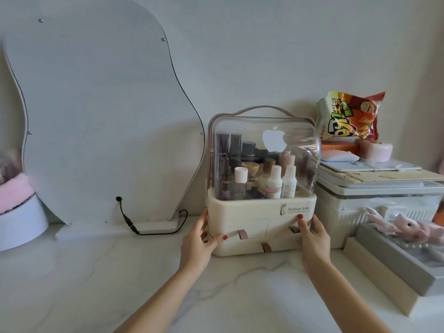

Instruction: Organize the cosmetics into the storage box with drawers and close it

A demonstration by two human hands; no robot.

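A cream storage box [247,210] with a clear domed lid [300,140] and a brown handle stands on the white marble counter. Its lid is down and the drawers with brown pull tabs [241,233] sit flush. Several bottles and jars [254,174] stand upright under the dome. My left hand [200,239] holds the box's lower left corner, thumb on the front and fingers round the side. My right hand [312,236] lies against the lower right front with straight fingers on the drawer face.
A wavy white mirror [96,111] with a black cable [134,227] leans on the wall to the left. A round white tub with pink cloth [16,207] sits far left. Stacked boxes, a snack bag [348,116] and a grey tray [398,263] crowd the right.
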